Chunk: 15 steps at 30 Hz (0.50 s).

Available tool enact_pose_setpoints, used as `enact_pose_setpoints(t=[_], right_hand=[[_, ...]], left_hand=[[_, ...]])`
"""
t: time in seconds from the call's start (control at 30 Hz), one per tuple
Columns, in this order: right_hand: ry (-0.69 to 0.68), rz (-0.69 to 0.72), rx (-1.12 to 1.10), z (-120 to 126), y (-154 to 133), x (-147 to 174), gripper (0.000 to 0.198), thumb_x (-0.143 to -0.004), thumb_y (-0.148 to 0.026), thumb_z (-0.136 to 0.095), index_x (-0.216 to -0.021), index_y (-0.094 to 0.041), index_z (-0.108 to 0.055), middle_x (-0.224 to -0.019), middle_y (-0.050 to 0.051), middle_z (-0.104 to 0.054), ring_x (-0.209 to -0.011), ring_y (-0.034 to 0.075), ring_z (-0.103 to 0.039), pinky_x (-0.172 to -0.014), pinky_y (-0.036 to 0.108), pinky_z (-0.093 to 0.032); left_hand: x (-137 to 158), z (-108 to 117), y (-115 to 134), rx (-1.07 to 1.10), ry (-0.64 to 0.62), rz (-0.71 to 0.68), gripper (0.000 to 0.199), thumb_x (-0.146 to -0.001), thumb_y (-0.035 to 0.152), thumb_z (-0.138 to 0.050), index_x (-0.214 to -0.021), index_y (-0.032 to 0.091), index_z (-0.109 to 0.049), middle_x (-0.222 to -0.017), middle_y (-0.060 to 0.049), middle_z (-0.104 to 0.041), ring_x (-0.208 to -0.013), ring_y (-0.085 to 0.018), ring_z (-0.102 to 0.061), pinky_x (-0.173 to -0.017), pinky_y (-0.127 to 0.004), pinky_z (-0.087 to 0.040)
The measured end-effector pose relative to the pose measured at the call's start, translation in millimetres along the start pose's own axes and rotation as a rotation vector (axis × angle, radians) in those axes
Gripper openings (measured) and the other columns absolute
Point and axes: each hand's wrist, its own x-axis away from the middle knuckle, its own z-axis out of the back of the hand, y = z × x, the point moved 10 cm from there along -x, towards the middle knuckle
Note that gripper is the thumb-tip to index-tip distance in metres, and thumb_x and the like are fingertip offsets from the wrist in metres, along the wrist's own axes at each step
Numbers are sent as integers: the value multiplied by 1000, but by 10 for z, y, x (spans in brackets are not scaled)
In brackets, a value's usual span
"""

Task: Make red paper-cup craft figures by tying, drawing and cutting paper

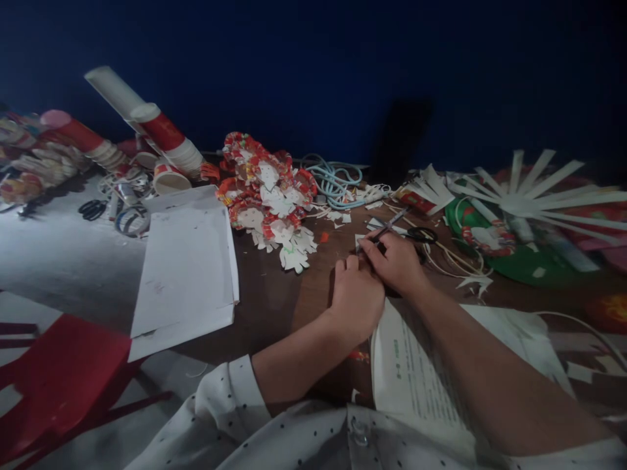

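Note:
My left hand (356,294) rests on the brown table with its fingers curled, and whatever they may hold is hidden. Pressed close beside it, my right hand (399,261) is closed around a slim, dark, pen-like tool (388,226) that slants up and away to the right. A small white paper piece (359,241) shows just beyond the fingertips of both hands. Scissors with black handles (423,235) lie right behind my right hand. Below my right forearm is a printed booklet (404,372).
White sheets (189,261) lie at left, beside a heap of red and white paper crafts (269,196). Behind are stacked paper cups (166,134) and a coiled light-blue cord (337,179). A cut-out paper cup (519,203) spreads strips at right. A red chair (68,378) stands lower left.

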Motion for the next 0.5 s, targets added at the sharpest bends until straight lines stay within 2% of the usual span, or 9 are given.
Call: enact_pose_setpoints(t=[0.27, 0.5], right_hand=[[39, -24, -51, 21, 34, -12, 29, -87, -42, -48, -88, -19, -66, -89, 8, -71, -84, 23, -65, -78, 34, -47], [55, -46, -29, 15, 87, 0, 35, -86, -46, -49, -89, -17, -68, -88, 9, -71, -78, 22, -64, -73, 33, -46]], left_hand=[[5, 31, -7, 5, 17, 2, 26, -86, 18, -45, -99, 9, -65, -102, -15, -61, -92, -25, -46, -77, -39, -37], [5, 3, -7, -14, 0, 2, 28, -87, 20, -46, -105, 9, -64, -106, -15, -60, -95, -25, -46, -80, -39, -36]])
